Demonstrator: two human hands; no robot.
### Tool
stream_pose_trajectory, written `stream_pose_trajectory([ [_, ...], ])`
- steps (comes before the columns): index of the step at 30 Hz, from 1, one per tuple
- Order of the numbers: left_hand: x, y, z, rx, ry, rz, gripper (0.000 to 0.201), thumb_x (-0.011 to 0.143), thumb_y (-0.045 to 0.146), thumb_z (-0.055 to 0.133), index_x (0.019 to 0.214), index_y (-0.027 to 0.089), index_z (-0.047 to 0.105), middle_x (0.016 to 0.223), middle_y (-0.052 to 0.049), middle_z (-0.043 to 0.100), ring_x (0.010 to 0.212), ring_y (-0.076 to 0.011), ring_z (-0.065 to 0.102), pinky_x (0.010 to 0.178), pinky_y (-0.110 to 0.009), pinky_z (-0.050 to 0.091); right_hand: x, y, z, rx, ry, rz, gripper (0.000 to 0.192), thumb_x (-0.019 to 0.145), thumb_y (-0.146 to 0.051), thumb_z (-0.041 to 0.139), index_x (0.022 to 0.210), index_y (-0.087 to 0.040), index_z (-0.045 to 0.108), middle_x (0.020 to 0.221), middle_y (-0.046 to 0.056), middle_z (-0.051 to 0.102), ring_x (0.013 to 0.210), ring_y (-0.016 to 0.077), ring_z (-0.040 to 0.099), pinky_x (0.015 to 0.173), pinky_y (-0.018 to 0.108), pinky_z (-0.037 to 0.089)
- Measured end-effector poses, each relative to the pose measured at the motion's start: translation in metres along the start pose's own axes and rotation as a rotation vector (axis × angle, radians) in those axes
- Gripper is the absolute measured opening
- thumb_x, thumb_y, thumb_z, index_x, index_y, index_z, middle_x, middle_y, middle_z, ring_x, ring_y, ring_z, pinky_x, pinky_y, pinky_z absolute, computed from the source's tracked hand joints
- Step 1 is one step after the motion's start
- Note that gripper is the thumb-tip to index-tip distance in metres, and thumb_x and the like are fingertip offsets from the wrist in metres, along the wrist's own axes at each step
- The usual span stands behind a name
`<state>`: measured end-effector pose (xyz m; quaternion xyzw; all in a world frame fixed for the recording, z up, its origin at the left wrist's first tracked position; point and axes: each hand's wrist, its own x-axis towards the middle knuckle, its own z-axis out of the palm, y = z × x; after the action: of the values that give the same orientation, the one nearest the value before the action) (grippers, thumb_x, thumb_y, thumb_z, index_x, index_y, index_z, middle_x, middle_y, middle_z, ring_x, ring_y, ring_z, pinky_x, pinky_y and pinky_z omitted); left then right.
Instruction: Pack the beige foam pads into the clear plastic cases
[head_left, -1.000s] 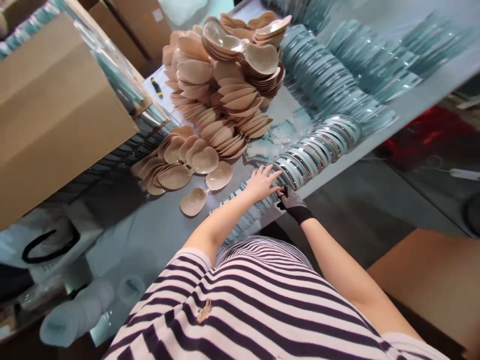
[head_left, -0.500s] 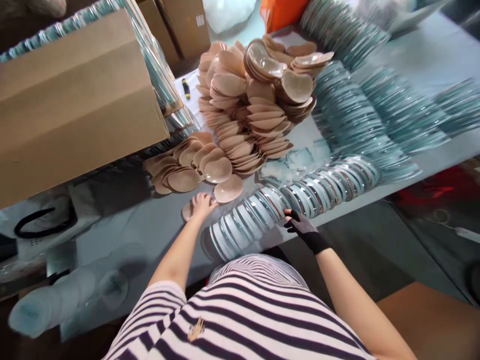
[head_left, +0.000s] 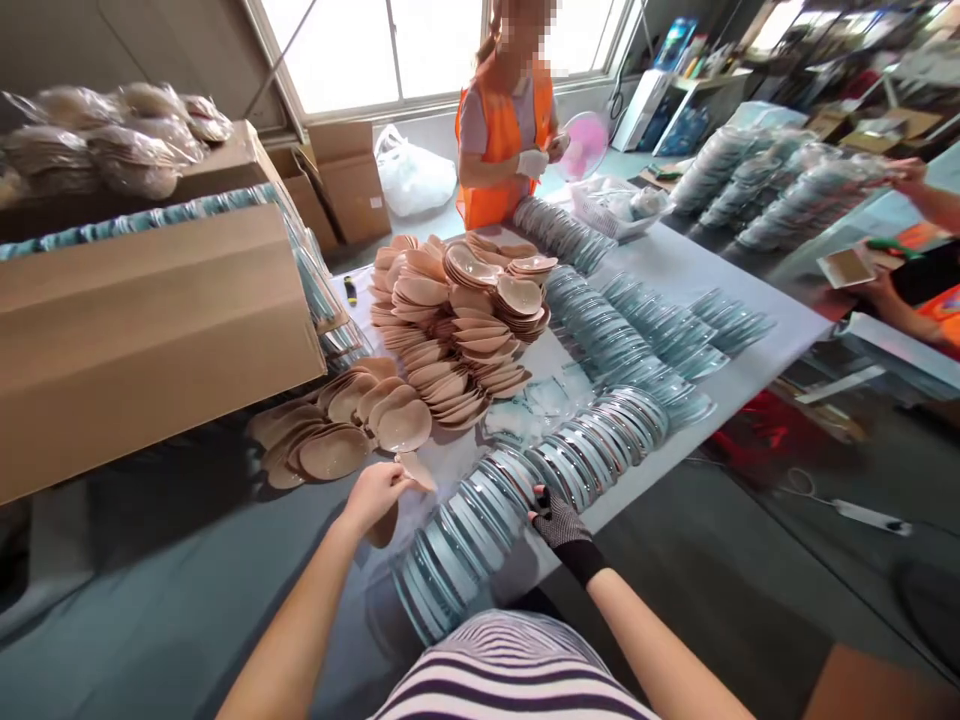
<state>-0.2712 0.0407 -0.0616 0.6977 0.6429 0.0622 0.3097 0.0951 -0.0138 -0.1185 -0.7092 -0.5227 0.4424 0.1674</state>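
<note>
My bare left hand (head_left: 377, 492) pinches the edge of a beige bra pad (head_left: 416, 472), lifted and tilted over the table. Just below that hand lies another beige pad (head_left: 384, 527), partly hidden by it. A fingerless dark glove covers my right hand (head_left: 556, 518), whose fingers are curled on the edge of a clear plastic shell (head_left: 517, 478) in a long row of nested shells along the table's front edge. Beyond my left hand, glossy beige pads lie in overlapping fans (head_left: 334, 453), with a large heap of stacked pads (head_left: 450, 330) behind them.
More rows of clear shells (head_left: 600, 325) lie toward the far right. A large cardboard box (head_left: 150, 340) stands at the left, near a small yellow-black tool (head_left: 350, 290). Across the table is a person in an orange vest (head_left: 495, 130); another person's arms (head_left: 900, 290) reach in at right.
My left hand has picked up a beige pad from the table. My right hand stays at the shell row. The view has tilted up, bringing the co-workers and window into sight.
</note>
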Motion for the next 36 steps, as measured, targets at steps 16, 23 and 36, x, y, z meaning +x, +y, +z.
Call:
stream_pose_trajectory([
  [16,-0.092,0.143,-0.014,0.122,-0.362,0.385,0.029,0.086,0.020,0.047,0.073,0.021,0.073,0.082,-0.007,0.073,0.074,-0.0202,0.063,0.070,-0.030,0.043,-0.062,-0.182,-0.006,-0.776,-0.691,-0.707,0.060,0.065,-0.048,0.078,0.118,-0.021,0.068,0.099,0.008,0.075,0.092,0.0268,0.070,0.075,0.033,0.051],
  [23,-0.090,0.118,0.018,-0.310,-0.746,0.213,0.024,0.082,0.034,0.060,0.077,0.016,0.075,0.061,0.003,0.055,0.060,-0.0107,0.046,0.056,-0.023,0.032,-0.066,-0.146,-0.009,-0.755,-1.025,-0.555,0.035,0.076,-0.051,0.072,0.092,-0.020,0.077,0.069,-0.001,0.064,0.066,0.0152,0.058,0.061,0.025,0.042],
  [36,-0.074,0.118,0.036,-0.876,-0.779,0.241,0.053,0.063,0.066,0.077,0.073,0.014,0.075,0.069,-0.002,0.065,0.069,-0.0135,0.054,0.070,-0.026,0.042,-0.054,-0.109,-0.031,0.020,-0.980,-0.727,0.042,0.083,-0.054,0.066,0.083,-0.012,0.072,0.085,0.006,0.067,0.081,0.0162,0.060,0.081,0.029,0.050],
])
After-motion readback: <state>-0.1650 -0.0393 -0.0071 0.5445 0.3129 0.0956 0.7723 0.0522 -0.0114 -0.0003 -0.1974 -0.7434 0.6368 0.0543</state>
